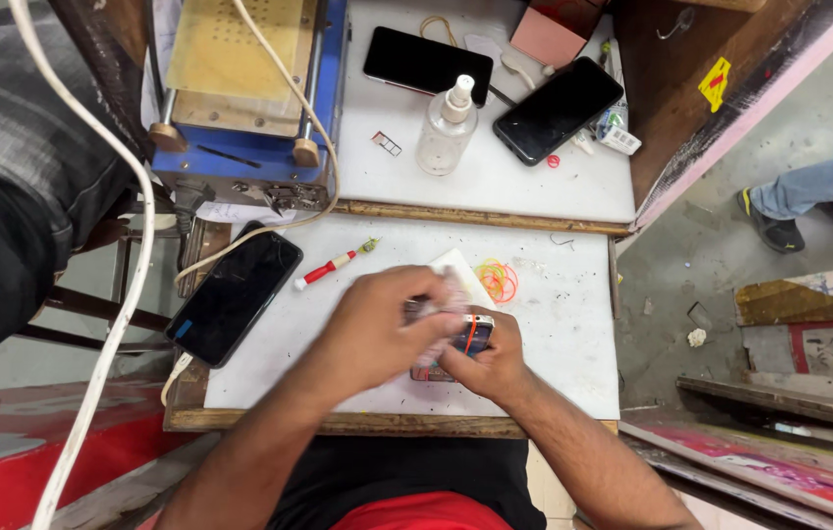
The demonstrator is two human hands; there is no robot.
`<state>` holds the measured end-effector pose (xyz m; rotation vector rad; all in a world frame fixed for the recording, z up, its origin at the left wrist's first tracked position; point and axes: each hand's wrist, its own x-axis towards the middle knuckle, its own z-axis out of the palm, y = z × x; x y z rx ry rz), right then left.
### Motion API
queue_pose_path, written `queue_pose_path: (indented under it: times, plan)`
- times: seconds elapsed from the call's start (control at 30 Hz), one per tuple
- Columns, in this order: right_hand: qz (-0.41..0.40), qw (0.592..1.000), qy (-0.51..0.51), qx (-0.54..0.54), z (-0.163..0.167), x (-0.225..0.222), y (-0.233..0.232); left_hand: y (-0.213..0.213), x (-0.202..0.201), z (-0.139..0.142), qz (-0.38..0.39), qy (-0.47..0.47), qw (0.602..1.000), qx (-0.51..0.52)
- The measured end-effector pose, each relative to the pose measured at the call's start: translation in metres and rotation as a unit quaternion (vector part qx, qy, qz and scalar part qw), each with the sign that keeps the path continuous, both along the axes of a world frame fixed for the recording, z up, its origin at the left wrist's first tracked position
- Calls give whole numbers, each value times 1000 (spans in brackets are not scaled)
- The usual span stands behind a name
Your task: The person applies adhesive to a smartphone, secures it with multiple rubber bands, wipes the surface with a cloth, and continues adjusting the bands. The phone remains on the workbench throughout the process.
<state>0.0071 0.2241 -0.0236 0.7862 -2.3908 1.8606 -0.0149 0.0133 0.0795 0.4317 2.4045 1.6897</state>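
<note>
The left hand [377, 324] lies over the middle of the near white tabletop [554, 344], its fingers curled down and pressing a pale, blurred cloth or tissue [448, 294] onto a small dark phone with orange rubber bands around it [470, 336]. The right hand [490, 368] grips that banded phone from the near right, thumb and fingers closed narrowly around its edge. The phone rests flat on the tabletop, near its front edge, mostly covered by both hands.

Just beyond the hands, a loose heap of orange and yellow rubber bands [498, 280] sits beside a white flat card [460, 267]. To the left of the hands lie a small red-handled screwdriver with a white shaft [333, 263] and, further left, a large black smartphone lying face up [236, 294], overhanging the table's left edge. A thick white cable [122, 294] runs down the left side.

On the far white shelf [495, 182] stand a clear plastic spray bottle with a white nozzle [446, 128], two more black smartphones [426, 64] [558, 108], and a blue metal machine with a yellow plate [240, 88] at far left. A shoe and trouser leg of another person [799, 201] show on the floor at right
</note>
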Motion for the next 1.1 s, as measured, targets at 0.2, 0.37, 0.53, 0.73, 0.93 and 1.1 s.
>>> queue_pose_path:
  times: [0.2,0.37,0.53,0.73,0.93,1.1]
  plan:
    - [-14,1000,-4,10,-4,2,-1,-2,-4,6,-39,0,998,43]
    - [-46,995,-89,-25,0,1,-6,21,-3,5,-12,83,996,13]
    - [-21,998,-63,1,-2,0,-1,-11,-4,5,22,-61,994,-83]
    - [-47,998,-32,-35,-10,-3,-6,14,1,-8,26,277,960,-1]
    - [-51,996,-69,-8,-7,-3,-4,-3,-3,-16,31,181,983,-3]
    - [-34,999,-5,-28,-10,-2,-6,10,2,-7,16,154,988,14]
